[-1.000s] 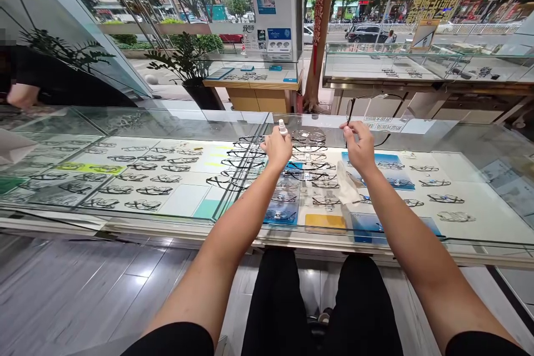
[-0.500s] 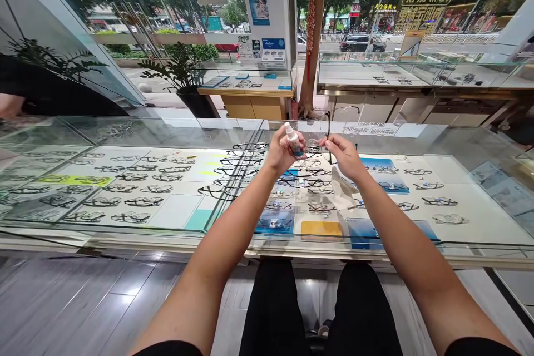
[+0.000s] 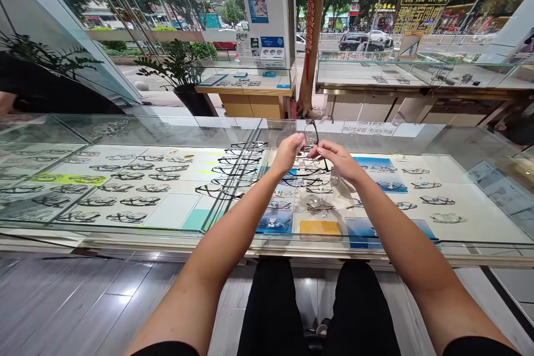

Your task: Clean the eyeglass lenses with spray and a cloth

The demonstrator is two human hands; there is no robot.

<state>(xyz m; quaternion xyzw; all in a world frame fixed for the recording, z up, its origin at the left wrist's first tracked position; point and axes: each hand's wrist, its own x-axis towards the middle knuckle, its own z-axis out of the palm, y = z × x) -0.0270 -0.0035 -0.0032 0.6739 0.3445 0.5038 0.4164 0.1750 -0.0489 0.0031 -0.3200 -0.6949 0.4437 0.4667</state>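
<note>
Over the glass counter, my left hand (image 3: 287, 154) is closed round a small white spray bottle, thumb on top; the fingers hide nearly all of the bottle now. Close beside it, my right hand (image 3: 337, 160) pinches a pair of thin dark-framed eyeglasses (image 3: 316, 132). The glasses are held upright, tilted, with one lens facing the bottle. Behind and below both hands, a row of dark eyeglasses (image 3: 238, 161) lies on the counter top. A crumpled pale cloth (image 3: 344, 192) shows under my right wrist.
The glass display counter (image 3: 167, 228) runs across in front of my knees, with many spectacle frames (image 3: 139, 201) inside. A yellow-orange cloth (image 3: 320, 228) lies near its front edge. Beyond stand a potted plant (image 3: 196, 97) and further showcases (image 3: 375, 75). Part of another person (image 3: 50, 89) shows at far left.
The bottle in my left hand has turned, so its white nozzle and label no longer show. My right hand has brought the eyeglasses left and slightly down, nearer the bottle.
</note>
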